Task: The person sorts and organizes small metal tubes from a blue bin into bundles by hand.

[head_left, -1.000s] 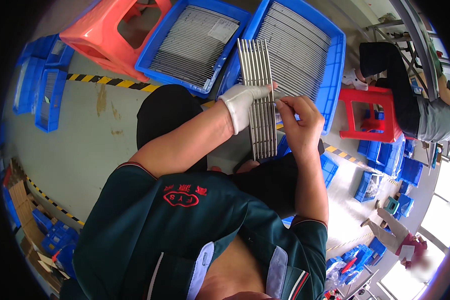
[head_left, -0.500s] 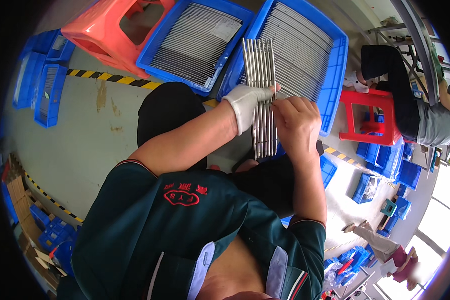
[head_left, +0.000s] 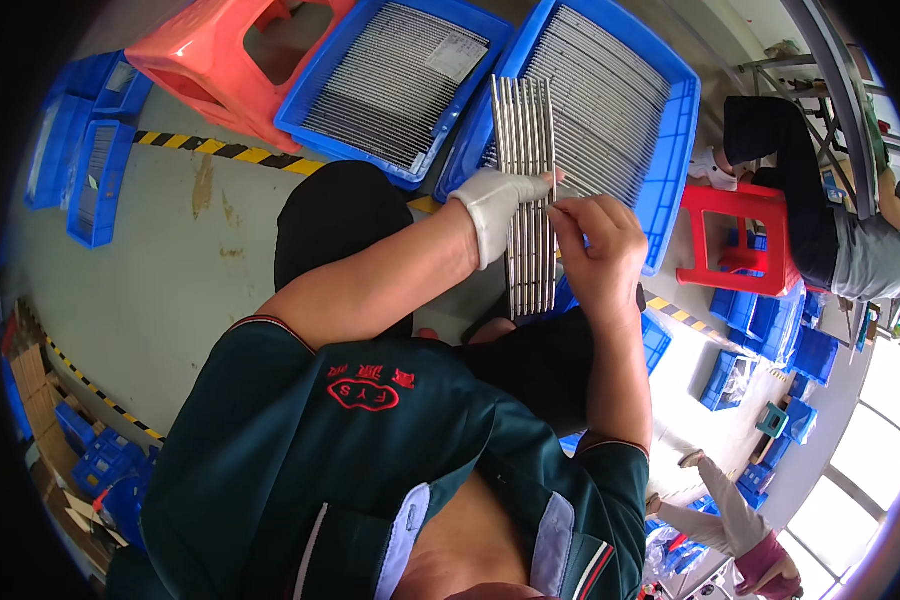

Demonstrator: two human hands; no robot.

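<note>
My left hand [head_left: 495, 205], in a white fingertip-less glove, is closed round a row of several thin shiny metal rods [head_left: 530, 260] lying side by side. The rods point away from me, above my lap and partly over the near edge of a blue tray [head_left: 674, 180] that holds many more rods [head_left: 600, 110]. My bare right hand [head_left: 602, 245] is at the right side of the held row. Its thumb and index finger are pinched against the outermost rod, while the other fingers curl in. My left fingers are mostly hidden behind the rods.
Left of that tray stands a second blue tray [head_left: 295, 105] of rods with a paper label [head_left: 456, 57] on top. A coral plastic stool [head_left: 205, 60] is at the far left. At right, a person [head_left: 785, 170] sits on a red stool [head_left: 695, 235]; another person [head_left: 740, 520] is farther off.
My right thumb and index finger have shifted slightly up along the outermost rod, and the hand has opened a little. The left hand keeps its hold. The distant person has walked on.
</note>
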